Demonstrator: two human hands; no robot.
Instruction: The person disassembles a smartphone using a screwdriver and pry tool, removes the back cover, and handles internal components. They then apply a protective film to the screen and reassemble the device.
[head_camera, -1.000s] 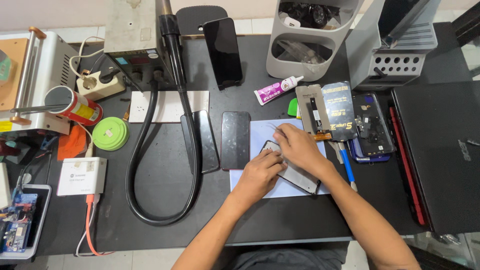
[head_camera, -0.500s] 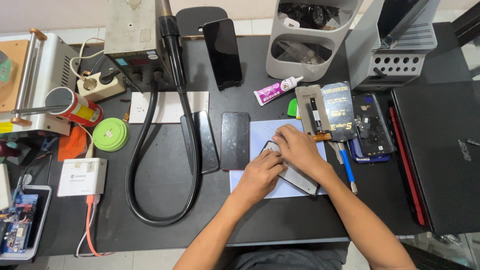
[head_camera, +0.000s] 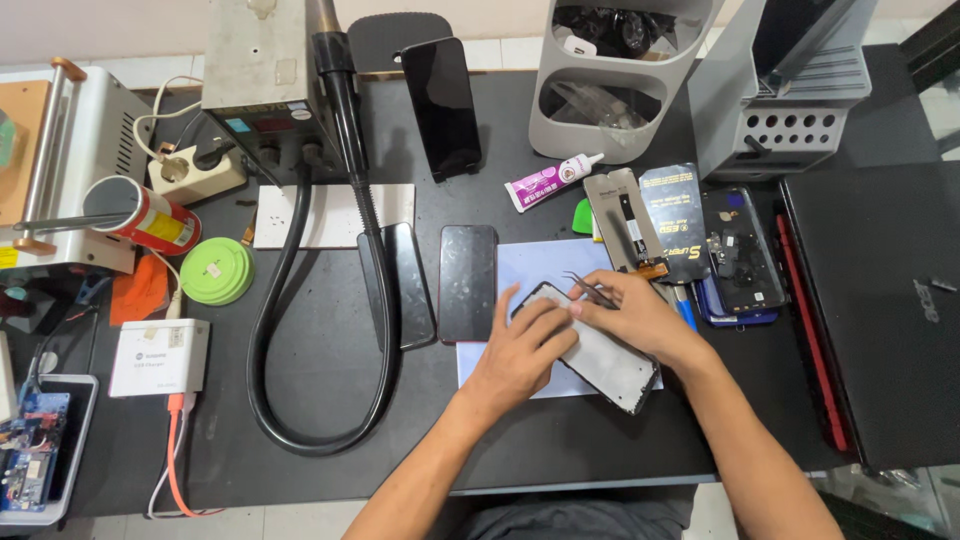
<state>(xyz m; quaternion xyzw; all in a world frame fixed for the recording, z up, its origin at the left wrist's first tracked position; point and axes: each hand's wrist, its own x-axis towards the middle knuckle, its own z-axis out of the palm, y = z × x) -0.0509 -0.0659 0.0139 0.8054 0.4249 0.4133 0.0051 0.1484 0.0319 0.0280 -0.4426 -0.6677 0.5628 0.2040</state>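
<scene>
A phone (head_camera: 610, 362) lies face down and tilted on a pale blue sheet (head_camera: 520, 270) on the black desk. My left hand (head_camera: 520, 345) presses flat on its upper left part, fingers spread. My right hand (head_camera: 625, 315) rests over its top edge and pinches thin metal tweezers (head_camera: 588, 288) whose tips point left at the phone's top corner. Two dark phone screens (head_camera: 467, 280) lie just left of the sheet.
A thick black hose (head_camera: 300, 300) loops from a grey station (head_camera: 262, 70) at the back left. A glue tube (head_camera: 550, 180), phone parts (head_camera: 690, 235), a grey bin (head_camera: 610, 80) and a closed laptop (head_camera: 880, 310) sit around. A green disc (head_camera: 215, 270) and white box (head_camera: 158, 357) lie left.
Nothing has visibly changed; both hands stay on the phone in the same place.
</scene>
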